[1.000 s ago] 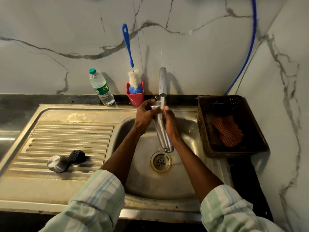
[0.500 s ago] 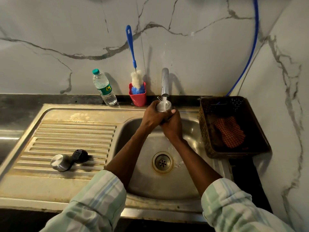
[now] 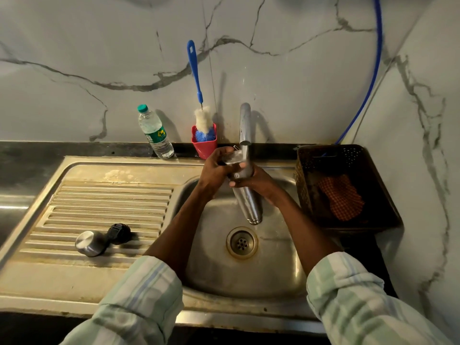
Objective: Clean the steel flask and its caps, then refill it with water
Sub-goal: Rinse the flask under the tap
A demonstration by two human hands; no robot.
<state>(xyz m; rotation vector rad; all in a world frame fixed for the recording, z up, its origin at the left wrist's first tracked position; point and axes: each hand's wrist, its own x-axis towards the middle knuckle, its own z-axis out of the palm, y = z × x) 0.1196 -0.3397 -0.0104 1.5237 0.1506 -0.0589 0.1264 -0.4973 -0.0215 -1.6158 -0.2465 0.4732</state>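
Currently both hands grip the slim cylindrical steel flask point(image 3: 246, 200) over the stainless sink basin point(image 3: 278, 265), mouth up under the chrome tap spout point(image 3: 245, 125), left hand point(image 3: 215, 168) curled round its top, right hand point(image 3: 257, 181) wrapped round its upper body; round steel cap point(image 3: 90, 243) and black inner cap point(image 3: 119, 233) lie on the ribbed drainboard point(image 3: 104, 202).

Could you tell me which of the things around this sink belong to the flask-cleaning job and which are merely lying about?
Part of the job:
steel flask, gripped by left hand and right hand
tap
steel cap and black cap on the drainboard
bottle brush, possibly

Lying about:
plastic water bottle
brown basket with checked cloth
blue hose
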